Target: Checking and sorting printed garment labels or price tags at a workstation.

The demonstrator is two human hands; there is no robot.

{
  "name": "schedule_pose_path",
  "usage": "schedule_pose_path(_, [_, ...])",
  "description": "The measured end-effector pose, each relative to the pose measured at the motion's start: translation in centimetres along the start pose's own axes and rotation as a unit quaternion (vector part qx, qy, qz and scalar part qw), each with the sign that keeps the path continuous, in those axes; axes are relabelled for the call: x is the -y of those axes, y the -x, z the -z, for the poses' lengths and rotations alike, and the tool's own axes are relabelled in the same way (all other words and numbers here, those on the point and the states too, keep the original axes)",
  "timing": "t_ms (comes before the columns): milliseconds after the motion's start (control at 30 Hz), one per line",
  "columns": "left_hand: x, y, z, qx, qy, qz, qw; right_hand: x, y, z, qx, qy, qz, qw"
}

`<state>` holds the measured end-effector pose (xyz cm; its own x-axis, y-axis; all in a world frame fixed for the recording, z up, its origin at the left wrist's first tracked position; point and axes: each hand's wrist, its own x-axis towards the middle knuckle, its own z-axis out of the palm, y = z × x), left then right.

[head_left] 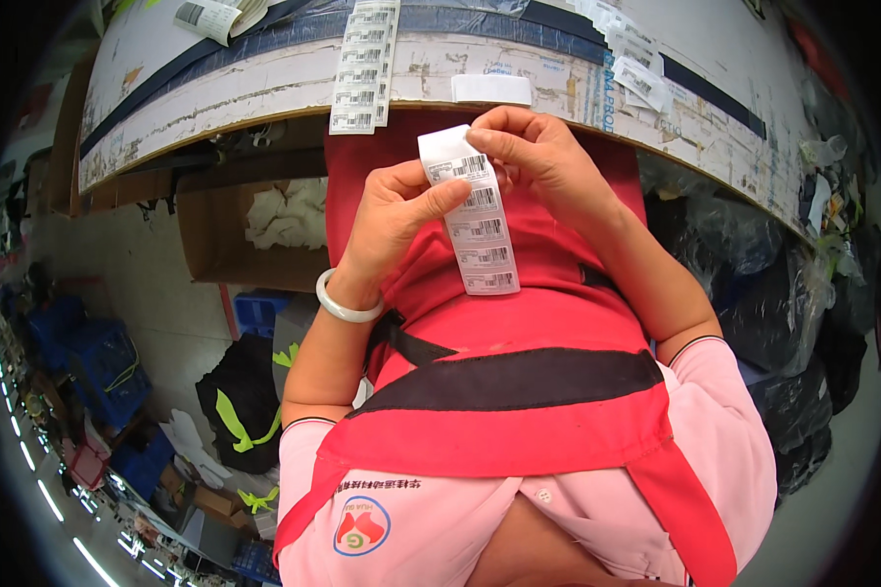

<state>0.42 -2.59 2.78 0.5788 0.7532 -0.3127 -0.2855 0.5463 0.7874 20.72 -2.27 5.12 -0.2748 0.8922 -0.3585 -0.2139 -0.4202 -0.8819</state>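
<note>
A strip of white barcode labels (pixel 483 231) hangs in front of my red apron, just off the table's near edge. My left hand (pixel 401 203) pinches its left side, thumb lying across the printed face. At the strip's blank top end, my right hand (pixel 538 157) has thumb and forefinger closed on the corner, the other fingers curled behind. Close beyond my hands, a small stack of blank white slips (pixel 491 90) lies on the table edge. Left of it, longer strips of barcode labels (pixel 362 73) overhang the edge.
The worn white table (pixel 215 108) curves across the far side. More labels (pixel 641 83) lie at its right, a curled label sheet (pixel 208 20) at far left. Below stand a cardboard box (pixel 210 235) with white cloth and blue crates (pixel 98 362); dark plastic bags (pixel 764 303) fill the right.
</note>
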Motion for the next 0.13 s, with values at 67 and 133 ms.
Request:
schedule_pose_path(67, [0.5,-0.2,-0.1,0.002,-0.042,-0.085,0.996,-0.8,0.0,0.4,0.033,-0.088,-0.09,0.991])
schedule_pose_path(133, [0.2,-0.4,0.0,0.023,-0.092,-0.136,0.986,-3.1,-0.2,0.6,0.09,-0.224,-0.143,0.96])
